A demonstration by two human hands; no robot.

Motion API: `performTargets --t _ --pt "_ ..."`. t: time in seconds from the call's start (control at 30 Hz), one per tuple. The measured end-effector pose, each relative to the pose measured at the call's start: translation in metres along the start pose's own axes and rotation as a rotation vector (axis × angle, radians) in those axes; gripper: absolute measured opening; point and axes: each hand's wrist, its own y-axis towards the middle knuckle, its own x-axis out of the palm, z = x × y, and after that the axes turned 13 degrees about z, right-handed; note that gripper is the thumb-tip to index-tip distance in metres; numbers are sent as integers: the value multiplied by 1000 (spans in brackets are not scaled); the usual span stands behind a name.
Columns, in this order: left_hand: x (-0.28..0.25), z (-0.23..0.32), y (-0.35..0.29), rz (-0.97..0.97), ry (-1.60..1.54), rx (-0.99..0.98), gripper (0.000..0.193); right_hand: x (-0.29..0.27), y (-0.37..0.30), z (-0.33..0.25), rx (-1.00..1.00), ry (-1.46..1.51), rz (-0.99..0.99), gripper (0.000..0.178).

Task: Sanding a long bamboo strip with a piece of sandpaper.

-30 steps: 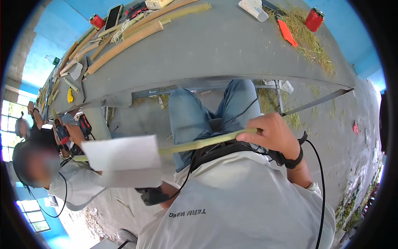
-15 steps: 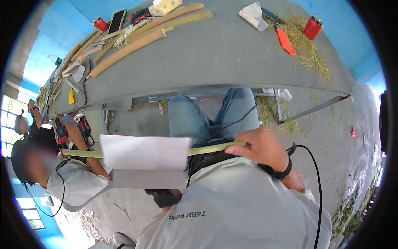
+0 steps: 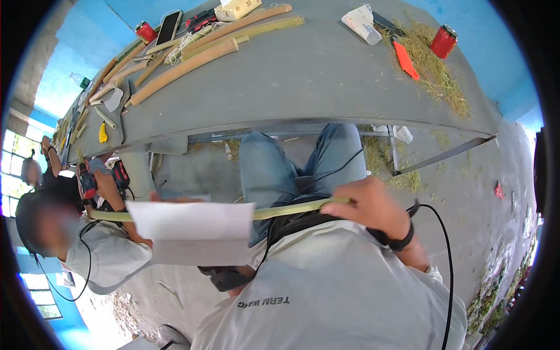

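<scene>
The right hand [image 3: 370, 207] is closed around one end of a long green strip [image 3: 291, 208] held level across the lap, below the worktop's near edge. A folded white sheet [image 3: 192, 230] is wrapped over the strip's middle; fingertips of the left hand [image 3: 160, 198] just show above its top edge, so the sheet seems pinched there, though the grip itself is hidden. By the look of it this is a rubbing or smoothing pass along the strip — the next stroke would call for steady tension from the right hand while the sheet slides without buckling the strip.

The grey worktop [image 3: 303, 81] carries bamboo lengths [image 3: 184, 69], two red cans [image 3: 443, 41], a phone [image 3: 169, 28], an orange cutter [image 3: 406, 59] and strewn shavings [image 3: 437, 79]. The walls are blue, the floor bare concrete — another person [image 3: 70, 233] sits on the left with a red tool [image 3: 87, 184].
</scene>
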Motion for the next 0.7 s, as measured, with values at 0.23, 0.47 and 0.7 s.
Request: performTargets --t 0.23,0.47,0.7 --pt "-2 -1 -5 26 16 7 27 -14 -4 -4 129 -19 -16 51" --pt "-3 5 -7 28 23 30 28 -3 11 -9 67 110 -9 48" --pt "-8 5 -12 50 49 32 29 -3 -10 7 95 9 -44 52"
